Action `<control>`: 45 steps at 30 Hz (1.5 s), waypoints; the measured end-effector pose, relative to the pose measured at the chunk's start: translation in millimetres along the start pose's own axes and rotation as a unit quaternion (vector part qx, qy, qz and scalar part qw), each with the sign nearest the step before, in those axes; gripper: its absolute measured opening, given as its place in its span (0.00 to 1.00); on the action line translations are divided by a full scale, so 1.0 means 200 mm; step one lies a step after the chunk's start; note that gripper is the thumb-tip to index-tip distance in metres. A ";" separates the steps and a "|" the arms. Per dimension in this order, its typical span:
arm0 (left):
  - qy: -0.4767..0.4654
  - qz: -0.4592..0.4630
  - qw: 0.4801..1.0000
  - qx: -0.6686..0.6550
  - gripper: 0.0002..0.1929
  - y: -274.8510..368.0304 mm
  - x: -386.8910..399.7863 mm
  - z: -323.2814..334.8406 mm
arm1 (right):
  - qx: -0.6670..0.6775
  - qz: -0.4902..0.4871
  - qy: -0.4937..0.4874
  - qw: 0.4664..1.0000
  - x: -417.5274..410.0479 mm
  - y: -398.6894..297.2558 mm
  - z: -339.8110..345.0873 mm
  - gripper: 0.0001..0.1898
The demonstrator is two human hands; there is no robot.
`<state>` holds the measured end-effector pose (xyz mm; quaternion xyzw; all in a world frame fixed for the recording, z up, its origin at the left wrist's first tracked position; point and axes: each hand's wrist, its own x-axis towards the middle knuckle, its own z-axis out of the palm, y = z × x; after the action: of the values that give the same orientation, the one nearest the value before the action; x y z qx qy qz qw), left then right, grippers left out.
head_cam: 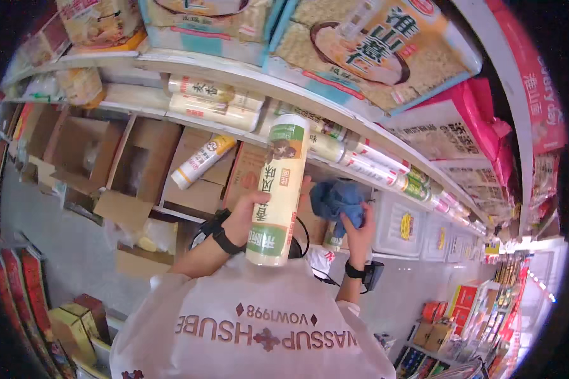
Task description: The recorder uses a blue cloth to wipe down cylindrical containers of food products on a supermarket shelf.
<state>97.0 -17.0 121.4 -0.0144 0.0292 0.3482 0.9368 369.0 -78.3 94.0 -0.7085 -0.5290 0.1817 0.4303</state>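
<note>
My left hand (244,214) grips a large cylindrical pack of dried noodles (279,189) by its side. The pack is cream with green ends, bears writing and a picture of mushrooms, and stands nearly upright in the picture in front of my chest. To its right, my right hand (359,233) holds a crumpled blue cloth (337,201), apart from the pack. Beyond both hands runs a shelf (208,124) with several similar noodle packs (213,111) lying on it. The pack hides part of that shelf and some of my left fingers.
Open cardboard boxes (144,156) line the left below the shelf, and a white-and-yellow noodle pack (204,161) lies on one. Clear lidded plastic bins (400,225) stand at the right. Large noodle bags (360,52) fill the upper shelf. Grey floor (57,208) shows behind the boxes.
</note>
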 end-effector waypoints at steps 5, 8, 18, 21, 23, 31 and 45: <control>-0.058 -0.061 0.996 0.004 0.41 -0.02 0.04 -0.09 | -0.057 -0.104 0.056 0.991 -0.04 -0.32 0.02 0.24; 0.009 -0.065 0.996 0.065 0.37 -0.03 0.03 -0.09 | 0.007 -0.120 0.013 0.993 -0.07 -0.42 0.09 0.24; -0.060 -0.027 0.997 0.045 0.39 -0.03 0.00 -0.17 | 0.387 0.097 -0.133 0.907 -0.09 -0.28 0.12 0.35; -0.065 -0.027 0.997 0.042 0.40 -0.03 0.01 -0.20 | 0.443 0.097 -0.173 0.874 -0.06 -0.25 0.15 0.38; -0.085 -0.043 0.995 -0.009 0.41 -0.02 0.03 -0.24 | 0.457 0.066 -0.182 0.868 0.00 -0.35 0.18 0.41; -0.026 -0.054 0.998 0.034 0.42 -0.01 0.03 -0.17 | 0.535 0.203 -0.362 0.735 -0.03 -0.32 0.12 0.42; -0.027 -0.043 0.997 0.062 0.31 -0.03 0.01 -0.06 | 0.420 0.178 -0.115 0.883 0.01 -0.45 0.00 0.33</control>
<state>102.5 -20.7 109.1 0.0516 0.0250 0.3057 0.9504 316.6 -70.8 166.4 -0.5178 -0.3143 0.5402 0.5842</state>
